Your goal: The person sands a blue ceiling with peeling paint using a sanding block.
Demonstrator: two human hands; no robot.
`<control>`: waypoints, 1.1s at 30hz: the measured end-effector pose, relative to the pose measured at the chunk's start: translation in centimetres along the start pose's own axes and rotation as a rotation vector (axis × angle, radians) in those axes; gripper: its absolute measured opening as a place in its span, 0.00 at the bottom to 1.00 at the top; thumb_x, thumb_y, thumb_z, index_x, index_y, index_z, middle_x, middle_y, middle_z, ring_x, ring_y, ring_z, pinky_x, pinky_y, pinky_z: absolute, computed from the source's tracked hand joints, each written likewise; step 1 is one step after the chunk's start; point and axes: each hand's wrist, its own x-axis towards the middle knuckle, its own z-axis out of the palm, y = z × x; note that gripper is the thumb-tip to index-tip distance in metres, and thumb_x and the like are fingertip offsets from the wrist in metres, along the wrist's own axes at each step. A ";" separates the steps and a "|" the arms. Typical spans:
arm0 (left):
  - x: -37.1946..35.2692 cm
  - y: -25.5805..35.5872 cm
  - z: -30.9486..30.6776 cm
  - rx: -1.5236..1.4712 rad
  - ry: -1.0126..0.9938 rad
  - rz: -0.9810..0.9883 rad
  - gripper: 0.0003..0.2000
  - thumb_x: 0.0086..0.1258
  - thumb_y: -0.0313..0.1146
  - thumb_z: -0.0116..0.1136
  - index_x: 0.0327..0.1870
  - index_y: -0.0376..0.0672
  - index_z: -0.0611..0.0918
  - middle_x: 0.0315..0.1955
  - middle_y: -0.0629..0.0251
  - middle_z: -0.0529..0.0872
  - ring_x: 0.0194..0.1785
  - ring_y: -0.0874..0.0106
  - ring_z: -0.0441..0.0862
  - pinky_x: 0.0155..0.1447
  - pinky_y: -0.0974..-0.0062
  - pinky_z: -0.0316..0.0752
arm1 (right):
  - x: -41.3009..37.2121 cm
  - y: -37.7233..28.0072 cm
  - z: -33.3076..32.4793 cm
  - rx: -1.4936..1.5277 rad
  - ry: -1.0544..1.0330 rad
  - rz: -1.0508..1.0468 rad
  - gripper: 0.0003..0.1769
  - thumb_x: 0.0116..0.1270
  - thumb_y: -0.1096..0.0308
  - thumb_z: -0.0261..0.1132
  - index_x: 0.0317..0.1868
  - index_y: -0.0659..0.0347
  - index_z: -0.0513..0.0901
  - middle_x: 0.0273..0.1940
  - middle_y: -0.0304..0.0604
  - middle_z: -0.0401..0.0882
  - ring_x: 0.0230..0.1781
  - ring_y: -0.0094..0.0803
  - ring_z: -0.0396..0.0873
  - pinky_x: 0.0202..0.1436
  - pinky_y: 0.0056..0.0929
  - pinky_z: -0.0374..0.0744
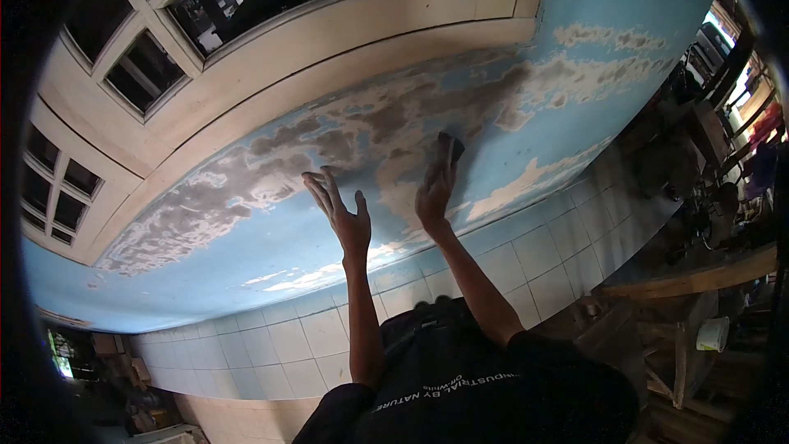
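Observation:
My right hand point(434, 193) is closed on a dark, flat piece of sandpaper point(449, 150) held against the blue wall point(501, 160). Grey and whitish patches point(403, 115) with ragged edges spread over the paint around it. To the left, my left hand point(343, 215) is open, its fingers stretched toward the wall and the thumb apart. Its fingertips are at the edge of a grey patch, and nothing is in it. Whether those fingers press on the wall is hard to tell.
Above the patches runs a cream window frame point(329, 45) with dark panes. White tiles point(329, 333) line the lower wall. At the right stand a wooden bench point(690, 284), a pale cup point(712, 334) and dark clutter. Boxes point(119, 353) sit at lower left.

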 end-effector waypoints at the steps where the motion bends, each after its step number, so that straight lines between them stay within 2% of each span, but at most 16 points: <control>1: 0.0 -0.1 0.0 -0.005 -0.005 -0.020 0.42 0.63 0.21 0.61 0.79 0.54 0.55 0.78 0.50 0.39 0.80 0.50 0.37 0.78 0.51 0.49 | 0.6 0.5 -0.1 -0.016 0.011 -0.008 0.28 0.80 0.65 0.41 0.75 0.68 0.56 0.76 0.60 0.51 0.76 0.61 0.50 0.77 0.52 0.49; 3: 0.1 -0.1 -0.1 0.000 -0.008 -0.004 0.43 0.63 0.21 0.61 0.79 0.54 0.55 0.78 0.50 0.39 0.80 0.50 0.37 0.78 0.51 0.49 | 1.4 -0.1 -0.3 -0.035 0.013 -0.003 0.28 0.80 0.65 0.41 0.75 0.68 0.56 0.76 0.60 0.50 0.76 0.61 0.49 0.77 0.52 0.49; 5: 0.0 0.0 -0.3 0.004 -0.005 0.008 0.43 0.63 0.21 0.61 0.79 0.54 0.55 0.78 0.50 0.39 0.80 0.50 0.37 0.78 0.50 0.49 | 2.2 -0.8 -0.2 0.042 0.143 0.021 0.27 0.81 0.64 0.40 0.75 0.67 0.57 0.76 0.59 0.52 0.76 0.60 0.49 0.77 0.52 0.50; 6: 0.0 0.1 -0.4 -0.009 -0.016 -0.006 0.43 0.62 0.20 0.62 0.78 0.55 0.55 0.79 0.51 0.39 0.80 0.51 0.36 0.78 0.50 0.47 | 2.1 -0.9 -0.1 0.045 0.139 0.021 0.27 0.81 0.64 0.40 0.75 0.67 0.57 0.76 0.59 0.52 0.76 0.60 0.49 0.77 0.52 0.50; 8: 0.1 0.0 -0.4 -0.023 -0.023 -0.021 0.44 0.62 0.20 0.64 0.78 0.56 0.55 0.79 0.52 0.38 0.81 0.51 0.36 0.79 0.49 0.46 | 1.6 -0.9 -0.4 0.009 0.075 0.031 0.27 0.81 0.65 0.39 0.76 0.65 0.55 0.76 0.54 0.53 0.78 0.54 0.48 0.78 0.51 0.48; 12: 0.0 -0.1 -0.1 0.001 -0.004 0.006 0.42 0.63 0.20 0.61 0.78 0.53 0.55 0.78 0.49 0.39 0.80 0.49 0.37 0.78 0.50 0.47 | -1.4 0.2 -0.4 -0.037 -0.028 -0.014 0.27 0.81 0.65 0.40 0.76 0.65 0.55 0.77 0.54 0.51 0.78 0.54 0.48 0.78 0.51 0.48; 14: 0.3 -0.2 -0.1 0.007 0.008 0.019 0.42 0.63 0.20 0.61 0.78 0.53 0.55 0.78 0.49 0.40 0.80 0.49 0.37 0.78 0.50 0.47 | -1.2 0.2 -0.3 0.005 -0.049 0.047 0.27 0.80 0.65 0.41 0.75 0.68 0.57 0.76 0.60 0.51 0.76 0.60 0.50 0.76 0.54 0.51; 15: 0.2 -0.3 -0.2 0.000 0.000 0.015 0.42 0.63 0.20 0.61 0.78 0.53 0.56 0.78 0.49 0.39 0.80 0.49 0.37 0.78 0.49 0.47 | -0.7 0.1 -0.2 0.007 -0.048 0.051 0.27 0.80 0.65 0.41 0.75 0.68 0.57 0.76 0.60 0.51 0.76 0.60 0.50 0.76 0.54 0.51; 17: 0.0 -0.4 -0.1 -0.008 -0.008 0.005 0.42 0.63 0.20 0.61 0.78 0.53 0.56 0.78 0.49 0.39 0.80 0.49 0.37 0.78 0.49 0.47 | 0.8 0.3 0.0 -0.013 0.096 0.007 0.27 0.81 0.66 0.41 0.76 0.65 0.55 0.77 0.55 0.52 0.78 0.55 0.49 0.78 0.51 0.49; 21: 0.0 -0.6 -0.4 0.009 -0.010 0.023 0.41 0.63 0.21 0.61 0.78 0.52 0.57 0.78 0.49 0.39 0.80 0.48 0.37 0.78 0.49 0.47 | 0.9 0.0 -0.1 -0.046 0.078 0.017 0.26 0.80 0.67 0.41 0.75 0.66 0.56 0.76 0.57 0.52 0.77 0.55 0.49 0.78 0.52 0.49; 23: -0.1 -0.4 -0.2 0.008 -0.020 0.012 0.41 0.63 0.21 0.61 0.78 0.52 0.57 0.78 0.49 0.39 0.80 0.48 0.38 0.78 0.49 0.47 | -0.3 0.0 -0.2 0.047 0.018 0.008 0.27 0.81 0.62 0.37 0.74 0.67 0.59 0.76 0.59 0.51 0.77 0.60 0.48 0.77 0.53 0.49; 27: 0.1 -0.4 -0.1 -0.003 -0.004 0.027 0.40 0.64 0.21 0.61 0.78 0.52 0.57 0.78 0.49 0.39 0.80 0.48 0.38 0.78 0.49 0.48 | -1.1 0.2 -0.1 0.002 -0.039 0.034 0.27 0.81 0.61 0.37 0.74 0.67 0.58 0.76 0.59 0.51 0.77 0.60 0.48 0.78 0.52 0.48; 30: 0.0 -0.6 -0.3 0.005 -0.016 0.021 0.41 0.64 0.21 0.61 0.78 0.53 0.57 0.78 0.49 0.39 0.80 0.48 0.38 0.77 0.49 0.49 | 1.1 0.3 -0.2 -0.057 0.050 0.038 0.27 0.81 0.61 0.37 0.75 0.67 0.58 0.76 0.59 0.51 0.76 0.60 0.48 0.78 0.52 0.48; 33: -0.1 -0.6 -0.5 0.016 -0.023 0.020 0.41 0.64 0.21 0.61 0.78 0.53 0.57 0.78 0.50 0.39 0.80 0.49 0.38 0.77 0.49 0.49 | 1.7 0.0 -0.2 -0.024 0.131 0.031 0.26 0.81 0.65 0.39 0.75 0.65 0.56 0.76 0.56 0.53 0.78 0.54 0.49 0.78 0.51 0.48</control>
